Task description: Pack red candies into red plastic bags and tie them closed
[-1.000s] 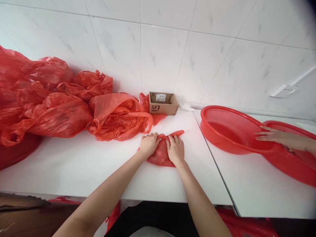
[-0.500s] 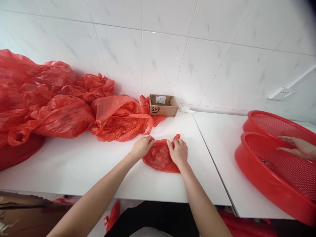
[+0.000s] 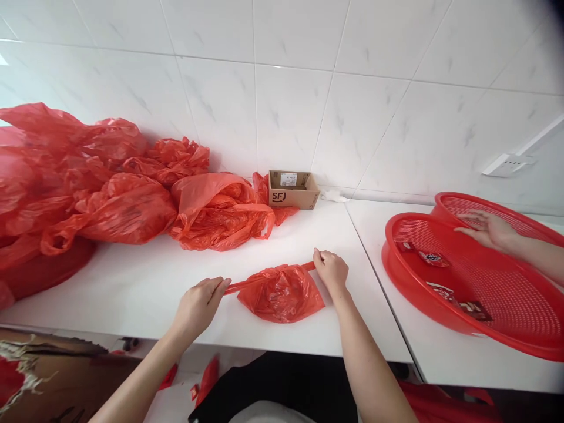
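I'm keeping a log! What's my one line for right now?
left hand: grips left end of small red bag | right hand: grips its right end | open SF box: beyond bag, near wall

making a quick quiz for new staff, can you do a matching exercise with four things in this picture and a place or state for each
1. left hand
2. cardboard box
3. socket
4. packets

A. inside the nearer basket
B. on the tiled wall
C. holding a stretched end of a red bag
D. brown, open at the top

Pairs: 1-C, 2-D, 3-B, 4-A
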`<state>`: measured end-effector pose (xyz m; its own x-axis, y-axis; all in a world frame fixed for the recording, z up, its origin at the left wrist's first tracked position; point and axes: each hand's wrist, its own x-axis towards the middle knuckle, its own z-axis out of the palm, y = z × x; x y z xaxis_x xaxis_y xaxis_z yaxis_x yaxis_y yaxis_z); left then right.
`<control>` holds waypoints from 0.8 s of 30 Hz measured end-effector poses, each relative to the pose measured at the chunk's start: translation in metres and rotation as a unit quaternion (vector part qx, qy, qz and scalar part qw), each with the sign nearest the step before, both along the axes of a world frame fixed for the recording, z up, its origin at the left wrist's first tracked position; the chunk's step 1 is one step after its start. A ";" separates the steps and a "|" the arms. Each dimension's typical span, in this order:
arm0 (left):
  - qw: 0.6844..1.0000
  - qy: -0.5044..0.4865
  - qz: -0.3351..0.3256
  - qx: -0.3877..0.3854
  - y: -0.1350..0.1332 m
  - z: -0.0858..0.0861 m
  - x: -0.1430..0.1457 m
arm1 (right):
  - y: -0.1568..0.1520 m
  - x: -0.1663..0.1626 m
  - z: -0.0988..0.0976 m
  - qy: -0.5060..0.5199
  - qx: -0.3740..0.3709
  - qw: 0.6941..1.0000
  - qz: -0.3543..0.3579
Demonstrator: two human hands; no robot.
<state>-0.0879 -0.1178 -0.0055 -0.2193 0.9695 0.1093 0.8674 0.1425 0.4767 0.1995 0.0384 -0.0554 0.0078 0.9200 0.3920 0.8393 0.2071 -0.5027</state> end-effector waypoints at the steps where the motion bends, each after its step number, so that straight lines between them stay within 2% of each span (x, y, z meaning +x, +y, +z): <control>1: 1.000 -0.003 0.002 0.000 -0.003 0.003 -0.002 | 0.000 -0.001 -0.001 0.015 -0.003 1.000 -0.004; 4: 1.000 -0.008 -0.001 0.014 -0.003 0.015 -0.001 | -0.002 0.000 -0.003 0.076 -0.014 0.997 -0.008; 6: 0.999 -0.001 -0.001 0.050 0.005 0.022 0.009 | -0.004 0.003 -0.003 0.126 -0.025 0.992 -0.002; 8: 0.996 0.015 -0.015 0.092 0.016 0.027 0.028 | -0.004 0.008 -0.002 0.179 -0.034 0.983 0.007; 10: 0.991 0.032 -0.066 0.109 0.031 0.027 0.055 | -0.004 0.012 -0.003 0.232 -0.037 0.972 0.013; 14: 0.983 0.053 -0.166 0.065 0.062 0.022 0.104 | 0.000 0.019 -0.005 0.342 -0.026 0.939 -0.004; 17: 0.980 0.044 -0.196 0.008 0.071 0.031 0.109 | 0.004 0.026 -0.007 0.436 -0.002 0.900 -0.026; 20: 0.980 0.007 -0.196 -0.019 0.051 0.069 0.079 | 0.009 0.032 -0.010 0.514 0.012 0.857 -0.031; 24: 0.987 -0.045 -0.151 -0.019 -0.017 0.146 -0.001 | 0.015 0.035 -0.014 0.559 0.006 0.828 -0.033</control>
